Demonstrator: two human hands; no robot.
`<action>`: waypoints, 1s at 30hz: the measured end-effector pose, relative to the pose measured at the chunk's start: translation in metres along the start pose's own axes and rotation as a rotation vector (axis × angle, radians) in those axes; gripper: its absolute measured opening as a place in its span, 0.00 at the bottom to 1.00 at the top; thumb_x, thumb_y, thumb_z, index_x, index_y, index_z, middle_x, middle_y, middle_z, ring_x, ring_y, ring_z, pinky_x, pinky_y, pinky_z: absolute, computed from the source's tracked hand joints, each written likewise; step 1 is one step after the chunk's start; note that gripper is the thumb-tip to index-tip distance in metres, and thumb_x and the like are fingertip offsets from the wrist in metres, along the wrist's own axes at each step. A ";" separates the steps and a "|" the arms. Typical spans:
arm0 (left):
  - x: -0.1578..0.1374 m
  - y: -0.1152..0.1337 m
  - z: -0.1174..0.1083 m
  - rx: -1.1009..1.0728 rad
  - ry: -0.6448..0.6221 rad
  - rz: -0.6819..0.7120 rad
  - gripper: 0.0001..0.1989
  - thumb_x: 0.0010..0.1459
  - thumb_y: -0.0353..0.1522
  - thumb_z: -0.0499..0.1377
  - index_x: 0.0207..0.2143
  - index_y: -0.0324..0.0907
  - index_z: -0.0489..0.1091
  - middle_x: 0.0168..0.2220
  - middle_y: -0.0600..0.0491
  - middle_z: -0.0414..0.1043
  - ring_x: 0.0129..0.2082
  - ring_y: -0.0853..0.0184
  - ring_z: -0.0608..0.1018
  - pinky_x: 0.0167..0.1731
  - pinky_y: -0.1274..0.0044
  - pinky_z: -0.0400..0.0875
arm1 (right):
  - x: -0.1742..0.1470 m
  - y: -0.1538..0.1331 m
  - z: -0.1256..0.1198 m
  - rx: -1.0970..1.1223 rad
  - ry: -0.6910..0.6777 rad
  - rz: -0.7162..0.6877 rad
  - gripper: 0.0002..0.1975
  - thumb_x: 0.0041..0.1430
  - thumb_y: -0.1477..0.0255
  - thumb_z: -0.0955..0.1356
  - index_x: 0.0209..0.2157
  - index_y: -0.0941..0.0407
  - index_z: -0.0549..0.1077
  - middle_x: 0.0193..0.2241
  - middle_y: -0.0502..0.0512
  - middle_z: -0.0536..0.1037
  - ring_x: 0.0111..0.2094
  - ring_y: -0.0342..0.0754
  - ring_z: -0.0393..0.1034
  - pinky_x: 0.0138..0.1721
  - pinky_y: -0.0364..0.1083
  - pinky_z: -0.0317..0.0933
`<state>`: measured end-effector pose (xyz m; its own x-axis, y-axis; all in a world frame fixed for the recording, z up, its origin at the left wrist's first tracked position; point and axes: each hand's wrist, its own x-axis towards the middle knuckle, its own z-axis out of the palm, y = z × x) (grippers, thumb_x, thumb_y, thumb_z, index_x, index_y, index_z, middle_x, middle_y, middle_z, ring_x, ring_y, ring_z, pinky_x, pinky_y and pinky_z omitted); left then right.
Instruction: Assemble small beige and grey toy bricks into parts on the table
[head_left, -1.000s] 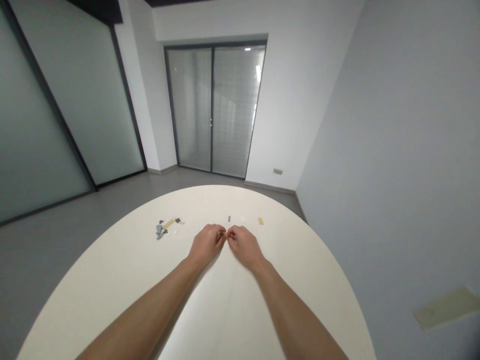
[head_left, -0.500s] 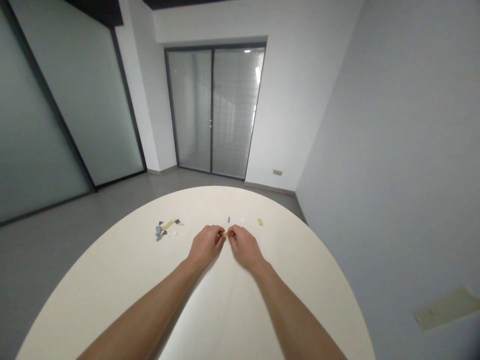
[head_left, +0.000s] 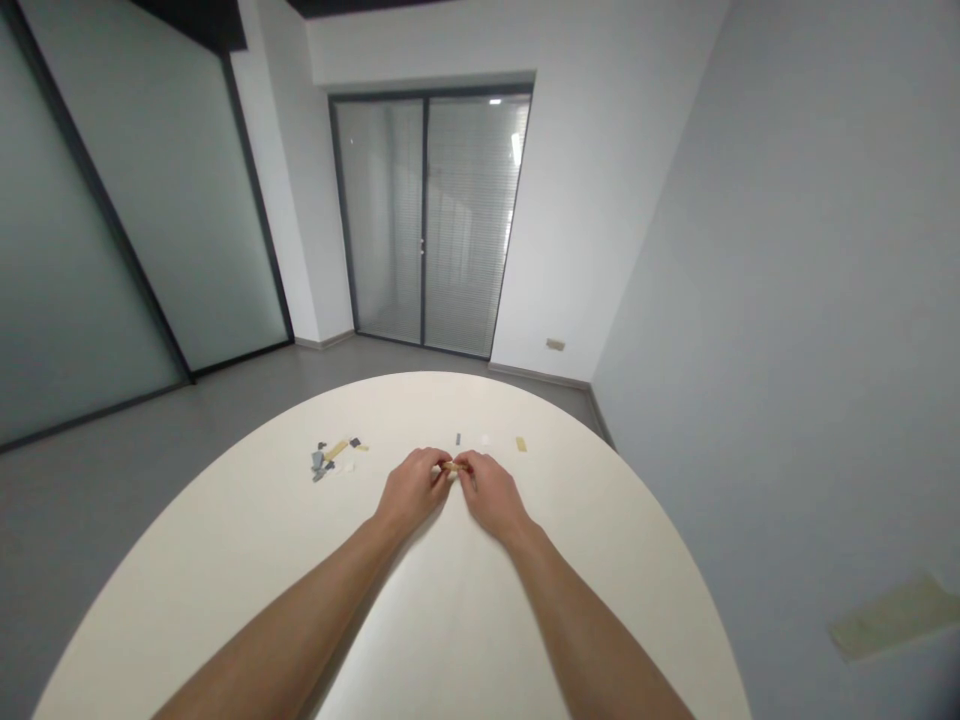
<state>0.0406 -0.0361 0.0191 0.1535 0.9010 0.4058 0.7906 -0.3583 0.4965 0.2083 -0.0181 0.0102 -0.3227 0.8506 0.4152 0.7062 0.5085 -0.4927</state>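
Observation:
My left hand (head_left: 413,487) and my right hand (head_left: 487,490) meet over the middle of the round white table (head_left: 247,560). Between their fingertips is a small tan piece (head_left: 453,466), pinched from both sides. Its exact kind is too small to make out, and the fingers cover its ends. Just beyond the hands lie a small grey strip (head_left: 458,439), a pale white piece (head_left: 485,440) and a flat tan rectangular piece (head_left: 521,444).
Left of my hands sits a loose cluster of small pieces: a long tan piece (head_left: 337,451), grey pieces (head_left: 318,460), a dark piece (head_left: 355,442) and white bits (head_left: 349,467). Behind the table stands a glass door (head_left: 420,220); a wall (head_left: 810,300) rises on the right.
More of the tan piece now shows between my fingertips, and it lies more level across them. Both hands stay in nearly the same place; the pieces on the table have not moved.

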 end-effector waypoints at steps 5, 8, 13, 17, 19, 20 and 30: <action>0.000 0.000 -0.001 -0.010 0.006 0.018 0.08 0.62 0.34 0.55 0.42 0.46 0.71 0.42 0.53 0.76 0.44 0.64 0.74 0.42 0.74 0.67 | 0.000 0.000 0.000 -0.011 -0.005 0.005 0.08 0.65 0.74 0.63 0.43 0.52 0.72 0.38 0.53 0.77 0.41 0.47 0.70 0.43 0.44 0.59; -0.001 -0.001 0.000 -0.024 0.007 0.035 0.07 0.62 0.33 0.55 0.42 0.46 0.71 0.42 0.53 0.76 0.45 0.64 0.74 0.43 0.74 0.67 | 0.000 0.000 0.000 -0.024 -0.015 0.015 0.08 0.65 0.74 0.64 0.43 0.51 0.72 0.37 0.53 0.76 0.40 0.46 0.70 0.41 0.43 0.59; -0.001 -0.003 0.000 -0.034 0.014 0.060 0.07 0.61 0.33 0.56 0.42 0.46 0.71 0.42 0.54 0.76 0.45 0.65 0.75 0.43 0.74 0.67 | 0.000 -0.001 -0.001 -0.040 -0.026 0.021 0.07 0.64 0.74 0.65 0.42 0.52 0.73 0.36 0.53 0.76 0.38 0.46 0.70 0.40 0.43 0.58; -0.001 -0.003 0.001 -0.048 0.018 0.082 0.08 0.61 0.33 0.56 0.42 0.46 0.71 0.42 0.54 0.76 0.44 0.65 0.75 0.43 0.75 0.68 | 0.000 0.001 0.001 -0.039 -0.024 0.028 0.07 0.63 0.74 0.65 0.41 0.52 0.73 0.35 0.52 0.75 0.38 0.46 0.70 0.40 0.43 0.58; 0.000 -0.004 0.002 -0.054 0.020 0.089 0.07 0.61 0.32 0.56 0.41 0.46 0.71 0.42 0.54 0.76 0.44 0.65 0.75 0.43 0.75 0.68 | 0.000 0.002 0.002 -0.037 -0.030 0.026 0.06 0.62 0.74 0.66 0.40 0.53 0.73 0.35 0.53 0.76 0.39 0.46 0.69 0.41 0.43 0.58; 0.000 -0.004 0.002 -0.055 0.022 0.094 0.08 0.60 0.31 0.56 0.41 0.46 0.71 0.42 0.54 0.76 0.44 0.65 0.75 0.43 0.74 0.68 | 0.000 0.003 0.002 -0.034 -0.031 0.025 0.06 0.62 0.74 0.66 0.40 0.53 0.73 0.36 0.53 0.76 0.40 0.46 0.69 0.42 0.43 0.58; 0.001 -0.006 0.004 -0.045 0.028 0.086 0.08 0.61 0.32 0.55 0.42 0.46 0.71 0.42 0.54 0.76 0.44 0.65 0.76 0.43 0.74 0.68 | 0.001 0.002 0.002 -0.007 -0.027 0.007 0.06 0.61 0.74 0.66 0.39 0.53 0.75 0.38 0.53 0.78 0.42 0.47 0.69 0.43 0.43 0.58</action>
<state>0.0381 -0.0325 0.0135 0.2028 0.8596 0.4691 0.7479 -0.4452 0.4925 0.2088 -0.0159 0.0082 -0.3342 0.8576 0.3910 0.7128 0.5014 -0.4905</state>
